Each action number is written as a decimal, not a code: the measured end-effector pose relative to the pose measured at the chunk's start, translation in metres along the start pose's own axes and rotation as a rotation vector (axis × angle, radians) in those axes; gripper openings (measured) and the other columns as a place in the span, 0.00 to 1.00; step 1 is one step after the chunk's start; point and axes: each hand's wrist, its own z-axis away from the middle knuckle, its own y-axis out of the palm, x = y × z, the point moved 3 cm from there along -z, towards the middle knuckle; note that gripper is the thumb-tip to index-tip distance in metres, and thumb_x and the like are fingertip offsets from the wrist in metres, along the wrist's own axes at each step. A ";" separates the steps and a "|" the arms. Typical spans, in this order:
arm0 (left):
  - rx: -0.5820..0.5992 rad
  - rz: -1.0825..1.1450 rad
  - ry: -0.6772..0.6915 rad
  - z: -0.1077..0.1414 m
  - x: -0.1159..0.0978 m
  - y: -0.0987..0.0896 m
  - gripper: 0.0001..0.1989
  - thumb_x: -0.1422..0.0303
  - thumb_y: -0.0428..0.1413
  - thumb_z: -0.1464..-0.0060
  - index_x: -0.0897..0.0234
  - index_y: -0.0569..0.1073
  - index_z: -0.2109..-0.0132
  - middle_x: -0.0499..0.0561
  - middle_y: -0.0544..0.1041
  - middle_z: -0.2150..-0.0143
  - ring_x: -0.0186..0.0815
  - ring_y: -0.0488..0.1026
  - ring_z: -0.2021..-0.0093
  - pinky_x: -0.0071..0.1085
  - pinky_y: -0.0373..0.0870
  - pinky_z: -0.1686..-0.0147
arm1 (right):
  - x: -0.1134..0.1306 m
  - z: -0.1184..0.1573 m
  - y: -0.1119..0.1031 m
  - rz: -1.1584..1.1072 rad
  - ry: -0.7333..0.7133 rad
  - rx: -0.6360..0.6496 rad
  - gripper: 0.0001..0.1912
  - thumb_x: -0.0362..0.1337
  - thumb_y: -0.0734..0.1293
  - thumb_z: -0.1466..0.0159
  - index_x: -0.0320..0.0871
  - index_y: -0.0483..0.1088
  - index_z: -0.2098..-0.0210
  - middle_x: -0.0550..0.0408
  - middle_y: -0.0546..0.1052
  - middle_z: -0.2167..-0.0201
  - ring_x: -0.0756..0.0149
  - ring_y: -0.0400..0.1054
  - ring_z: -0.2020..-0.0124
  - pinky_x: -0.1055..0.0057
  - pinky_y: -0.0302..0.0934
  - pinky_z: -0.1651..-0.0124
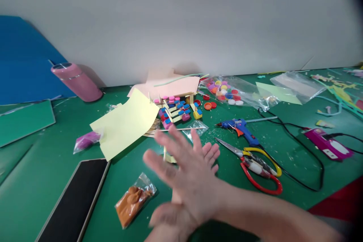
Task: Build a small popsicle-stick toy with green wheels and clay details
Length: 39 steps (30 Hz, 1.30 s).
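Observation:
My right hand (191,183) reaches in from the right, its fingers spread and slightly blurred. It lies across my left hand (211,155), which is palm up underneath, with only its outstretched fingers and wrist showing. Most of the left palm is covered. I see nothing held in either hand. Left of them lies a small clear bag of orange-brown clay (132,202). Just beyond the fingertips stands a small craft-stick model (177,111) with pink, blue and yellow pieces. A pale craft-stick piece (169,157) is partly hidden behind my right fingers.
Scissors (246,159) and a blue glue gun (239,128) with a black cord lie right. A magenta power box (329,143) is farther right. Left are a black-screened device (75,200), yellow paper (127,123) and a pink bottle (78,82). A bag of coloured caps (227,90) sits behind.

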 end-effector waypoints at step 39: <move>-0.139 -0.032 -0.131 0.011 -0.003 -0.024 0.11 0.81 0.54 0.51 0.69 0.75 0.60 0.56 0.79 0.63 0.36 0.75 0.61 0.33 0.69 0.55 | -0.051 0.038 -0.008 -0.403 0.457 -0.244 0.11 0.33 0.59 0.38 0.44 0.68 0.57 0.48 0.65 0.51 0.58 0.60 0.48 0.58 0.58 0.48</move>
